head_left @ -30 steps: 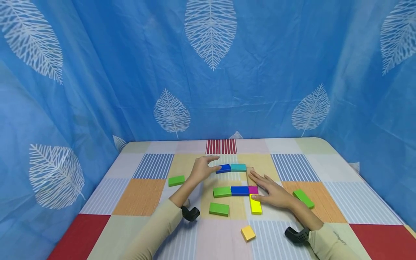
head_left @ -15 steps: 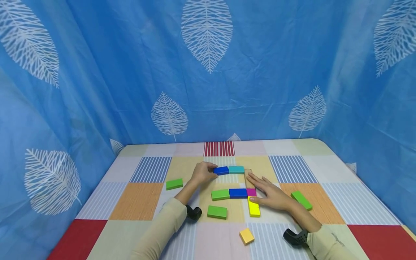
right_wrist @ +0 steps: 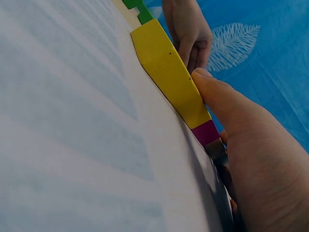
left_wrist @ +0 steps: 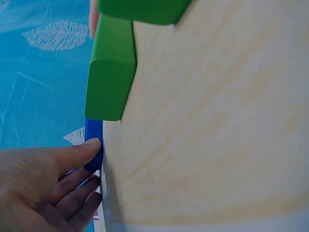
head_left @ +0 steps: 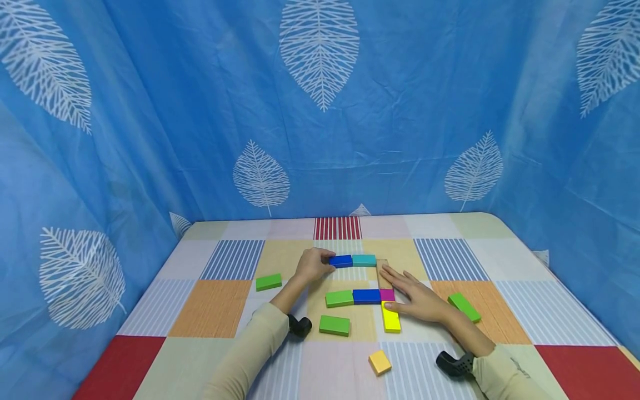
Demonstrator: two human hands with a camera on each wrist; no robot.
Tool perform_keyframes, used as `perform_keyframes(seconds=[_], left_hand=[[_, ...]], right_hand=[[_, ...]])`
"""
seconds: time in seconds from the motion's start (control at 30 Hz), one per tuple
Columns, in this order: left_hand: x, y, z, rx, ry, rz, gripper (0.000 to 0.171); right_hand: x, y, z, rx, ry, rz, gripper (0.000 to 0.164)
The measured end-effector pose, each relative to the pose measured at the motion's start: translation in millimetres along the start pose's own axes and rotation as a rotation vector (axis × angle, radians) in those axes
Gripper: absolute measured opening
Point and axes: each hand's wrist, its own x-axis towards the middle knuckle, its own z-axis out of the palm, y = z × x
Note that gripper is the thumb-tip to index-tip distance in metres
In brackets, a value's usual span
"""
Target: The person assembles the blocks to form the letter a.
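Note:
Thumb and fingers of my left hand (head_left: pixel 313 265) pinch the left end of a blue block (head_left: pixel 341 261) at the back. The left wrist view has the thumb on the near side of this blue block (left_wrist: pixel 93 155). Its right end meets a turquoise block (head_left: pixel 364 260), which reaches a bare wooden block (head_left: pixel 382 273). My right hand (head_left: pixel 417 299) lies with straight fingers along the wooden block's right side. Its thumb rests on the yellow block (head_left: pixel 391 321), as the right wrist view also shows. Between wooden and yellow sits a small magenta block (head_left: pixel 387 295).
A second blue block (head_left: pixel 366 296) and a green block (head_left: pixel 339 299) run left from the magenta one. Loose green blocks lie at front (head_left: pixel 334 325), left (head_left: pixel 268 282) and right (head_left: pixel 464 308). A small orange-yellow block (head_left: pixel 380 363) lies nearest. Blue curtains (head_left: pixel 320 166) surround the patchwork-covered table.
My left fingers have closed from a spread pose onto the blue block's left end. That block now sits straighter against the turquoise one. The right hand stays in place.

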Motion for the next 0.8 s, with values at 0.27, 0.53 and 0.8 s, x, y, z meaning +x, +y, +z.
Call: perform_keyframes(seconds=[0.27,0.53,0.8], left_hand=[[-0.9,-0.8,-0.9,-0.02,-0.01,0.001,0.039],[-15.4,-8.5,-21.8,-0.127,-0.003,0.011,0.046],[-44.0,-21.5,-60.9,-0.198,0.094,0.039,0.041]], right_hand=[[0,0,0,0.007,0.0,-0.001,0.077],[2,2,1,-0.005,0.003,-0.015,0.076],[2,1,1,-0.015,0.002,-0.009,0.076]])
